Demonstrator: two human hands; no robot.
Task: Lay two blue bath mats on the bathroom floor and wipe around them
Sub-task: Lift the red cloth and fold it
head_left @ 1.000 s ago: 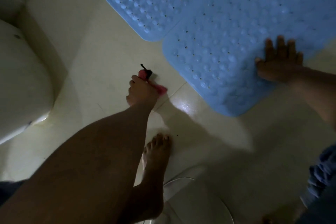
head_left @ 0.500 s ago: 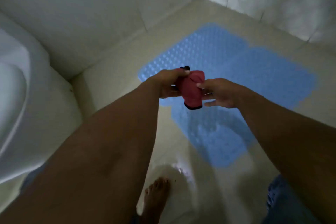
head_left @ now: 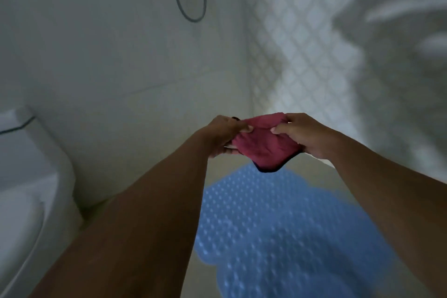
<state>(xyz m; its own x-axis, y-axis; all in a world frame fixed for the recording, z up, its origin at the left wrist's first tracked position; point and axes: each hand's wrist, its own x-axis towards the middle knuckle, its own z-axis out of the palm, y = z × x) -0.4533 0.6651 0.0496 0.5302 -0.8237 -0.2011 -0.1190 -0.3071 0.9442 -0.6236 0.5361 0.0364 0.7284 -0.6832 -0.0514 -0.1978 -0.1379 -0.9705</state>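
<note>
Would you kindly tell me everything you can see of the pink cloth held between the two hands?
The pink cloth is a crumpled rag with a dark bound edge along its lower border. It is spread in the air between the left hand and the right hand, which pinch its upper part from either side. Its bottom sags above the blue bath mats; only the hands touch it.

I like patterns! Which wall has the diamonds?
The right wall; the left wall is plain, with a grey hose hanging on it.

Toilet (head_left: 31, 201) blocks left, walls (head_left: 108, 55) close ahead — open air above mats (head_left: 278, 237).
</note>
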